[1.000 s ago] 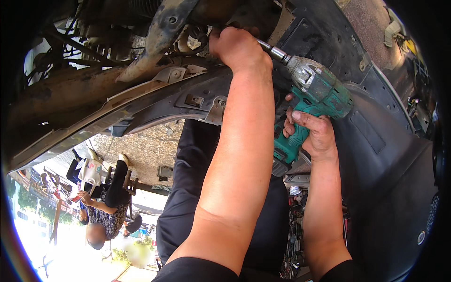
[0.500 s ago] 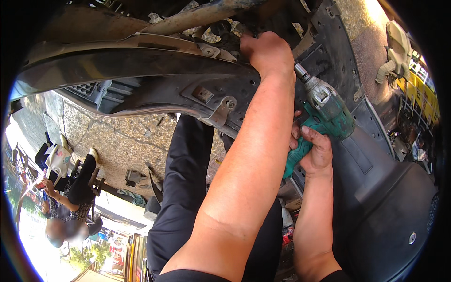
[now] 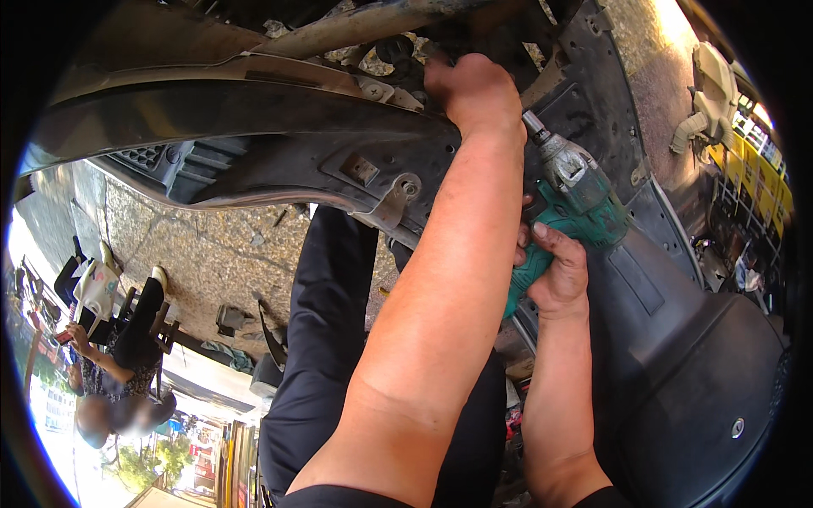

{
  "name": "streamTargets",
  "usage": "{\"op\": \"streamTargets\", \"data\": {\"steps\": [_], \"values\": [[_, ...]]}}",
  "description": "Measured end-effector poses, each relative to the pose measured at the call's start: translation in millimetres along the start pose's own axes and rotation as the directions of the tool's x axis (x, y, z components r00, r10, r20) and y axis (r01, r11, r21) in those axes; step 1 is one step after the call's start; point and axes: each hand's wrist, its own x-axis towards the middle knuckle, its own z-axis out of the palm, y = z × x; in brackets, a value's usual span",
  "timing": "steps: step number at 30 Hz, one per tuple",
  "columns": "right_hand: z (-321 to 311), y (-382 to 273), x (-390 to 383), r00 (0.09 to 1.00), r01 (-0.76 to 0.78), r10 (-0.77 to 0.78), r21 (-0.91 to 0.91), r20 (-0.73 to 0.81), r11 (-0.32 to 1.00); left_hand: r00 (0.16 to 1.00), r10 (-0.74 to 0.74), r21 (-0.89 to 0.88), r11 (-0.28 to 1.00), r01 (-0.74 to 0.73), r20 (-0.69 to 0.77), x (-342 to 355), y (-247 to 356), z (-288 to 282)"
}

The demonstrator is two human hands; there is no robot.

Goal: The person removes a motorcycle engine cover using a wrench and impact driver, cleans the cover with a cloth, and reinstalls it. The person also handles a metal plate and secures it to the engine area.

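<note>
I am looking up at the underside of a vehicle. My left hand [image 3: 474, 89] reaches high up and is closed around some part against the black plastic underbody panel [image 3: 279, 161], beside a dirty metal beam [image 3: 356, 25]; what it grips is hidden. My right hand [image 3: 555, 271] grips the handle of a green cordless drill [image 3: 580, 207]. Its metal nose points up toward the spot just right of my left hand. My left forearm crosses in front of part of the drill.
A large black splash shield [image 3: 677, 364] curves down on the right. A metal bracket [image 3: 394, 199] hangs from the panel edge. My dark trouser legs [image 3: 326, 339] stretch over the paved ground [image 3: 203, 254]. Another person [image 3: 118, 364] sits at the far left.
The view has shifted, so the panel and both hands sit further right and lower. The drill has tilted more upright, its nose closer to my left hand.
</note>
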Motion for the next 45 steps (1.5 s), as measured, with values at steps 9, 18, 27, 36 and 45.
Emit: {"op": "streamTargets", "data": {"steps": [9,18,27,36,45], "values": [[8,2,2,1.000,-0.027,0.027,0.034,0.009,0.999,0.995,-0.065,-0.313,0.946,0.084,0.070,8,13,-3],[11,7,7,0.999,-0.041,0.042,0.105,-0.003,0.994,0.989,0.147,0.085,0.985,-0.148,0.014,-43,40,21],[15,10,12,0.999,-0.032,0.030,0.137,0.018,0.990,0.991,0.112,0.174,0.980,-0.097,-0.075,-52,52,25],[18,11,16,0.999,-0.032,0.033,0.159,-0.003,0.987,0.985,0.125,0.178,0.979,-0.103,-0.122,-51,49,28],[12,11,9,0.999,-0.038,0.040,0.173,-0.005,0.984,0.990,0.106,0.242,0.967,-0.082,-0.088,-55,44,26]]}}
